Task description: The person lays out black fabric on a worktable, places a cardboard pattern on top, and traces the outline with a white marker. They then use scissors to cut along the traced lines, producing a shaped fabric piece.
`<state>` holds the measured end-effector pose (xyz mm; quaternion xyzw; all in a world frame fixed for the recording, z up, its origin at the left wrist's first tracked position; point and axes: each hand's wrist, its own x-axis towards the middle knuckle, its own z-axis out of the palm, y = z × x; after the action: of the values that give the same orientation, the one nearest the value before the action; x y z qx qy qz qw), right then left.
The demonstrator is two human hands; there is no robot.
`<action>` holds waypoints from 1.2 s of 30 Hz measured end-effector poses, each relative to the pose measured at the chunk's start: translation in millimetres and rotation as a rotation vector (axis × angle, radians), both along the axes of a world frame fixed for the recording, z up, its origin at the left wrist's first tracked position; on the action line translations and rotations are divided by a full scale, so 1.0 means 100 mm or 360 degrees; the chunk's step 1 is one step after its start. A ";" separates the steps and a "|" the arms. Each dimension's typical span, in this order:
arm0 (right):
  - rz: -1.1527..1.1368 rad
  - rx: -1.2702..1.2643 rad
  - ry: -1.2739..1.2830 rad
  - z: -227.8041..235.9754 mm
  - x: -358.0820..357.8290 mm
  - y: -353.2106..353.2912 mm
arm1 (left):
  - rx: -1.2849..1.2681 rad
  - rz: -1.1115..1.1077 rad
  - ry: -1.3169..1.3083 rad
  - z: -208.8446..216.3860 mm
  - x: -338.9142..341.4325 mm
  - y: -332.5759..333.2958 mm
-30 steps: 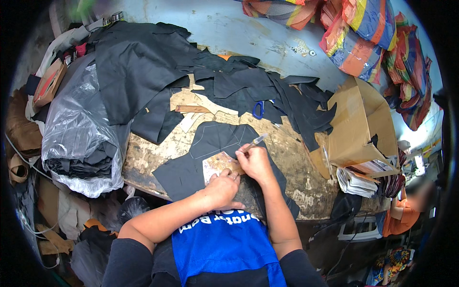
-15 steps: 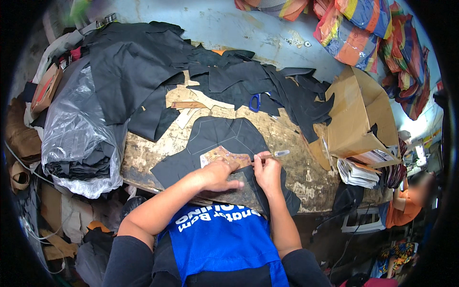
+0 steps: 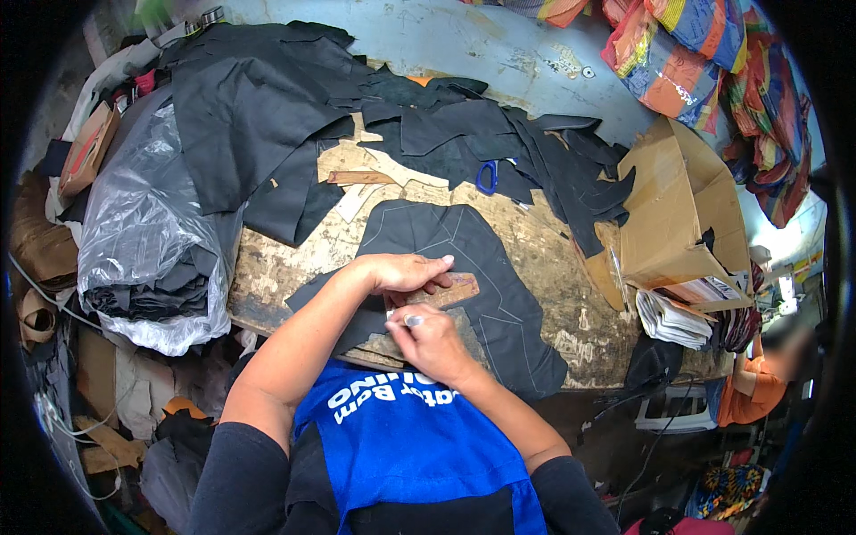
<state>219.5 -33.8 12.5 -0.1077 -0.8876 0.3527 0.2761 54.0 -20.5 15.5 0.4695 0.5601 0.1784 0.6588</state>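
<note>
The left hand (image 3: 406, 272) lies flat, fingers spread, on a brown template (image 3: 446, 292) atop a black cut piece (image 3: 464, 259) whose near edge overhangs the worn wooden table (image 3: 571, 312), with bare wood open to its right. Just below it, the right hand (image 3: 428, 339) is curled around a silver pen (image 3: 412, 319) at the template's near edge. Beyond both hands lie heaped black scraps (image 3: 428, 134), one blue-handled scissors (image 3: 487, 176) and one cardboard box (image 3: 678, 214).

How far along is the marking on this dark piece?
Done: pale traced lines already cross the upper part of the dark cut piece. In hand: the left hand presses a brown template flat on it while the right hand holds a silver marking pen at the template's near edge. Left: the piece's lower right shows fewer lines.
</note>
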 end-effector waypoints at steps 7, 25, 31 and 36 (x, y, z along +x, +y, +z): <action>-0.0165 -0.0283 -0.0069 -0.06 0.04 -0.01 | -0.0089 0.0063 -0.0097 0.02 -0.03 0.03; -0.0761 -0.0373 0.0235 0.21 0.41 0.69 | 0.0645 -0.0088 0.1163 0.16 0.71 -0.37; 0.0365 -0.0453 -0.0202 0.23 -0.07 0.40 | 0.1082 -0.0276 0.1987 -0.30 1.29 -0.72; 0.0398 -0.0280 -0.0475 0.23 -0.26 0.40 | 0.0989 -0.0316 0.1904 -0.34 1.28 -0.67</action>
<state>193.9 6.5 35.5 -0.0713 -0.8909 0.4405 0.0853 181.8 -88.0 -18.6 0.7039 0.7051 -0.0208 0.0835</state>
